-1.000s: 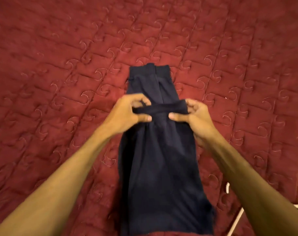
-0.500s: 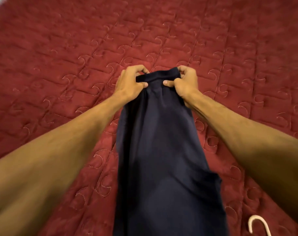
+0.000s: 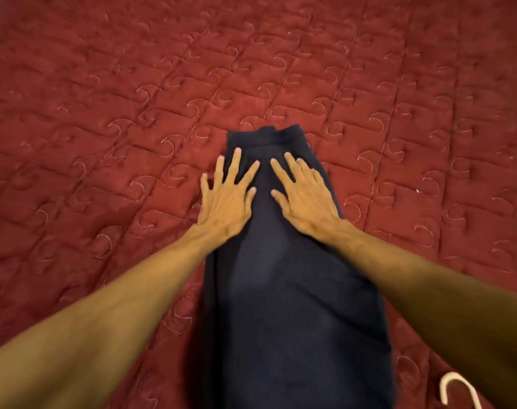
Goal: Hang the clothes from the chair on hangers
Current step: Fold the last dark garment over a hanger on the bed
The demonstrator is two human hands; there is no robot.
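- fingers (image 3: 236, 163) of the left hand (image 3: 226, 202) lie straight and fanned wide, holding nothing; the palm presses flat on the left edge of the navy garment (image 3: 281, 305), with the outer fingers reaching onto the bedding.
- the navy garment lies lengthwise in the middle, folded narrow, its far end just beyond the fingertips.
- the right hand (image 3: 306, 199) lies flat on the cloth too, its fingers straight and set a little closer together, gripping nothing.
- step in hand, as i judge it: smoothing the folded garment before it goes on a hanger.
- the next move likely calls for one hand to lift off and reach the white hanger hook (image 3: 455, 388) at the lower right (only the hook shows), then to feed the cloth over the bar without undoing the fold.
- surface: a red quilt (image 3: 103, 113) with stitched swirls fills the view; nothing of the room beyond it shows, and no chair.
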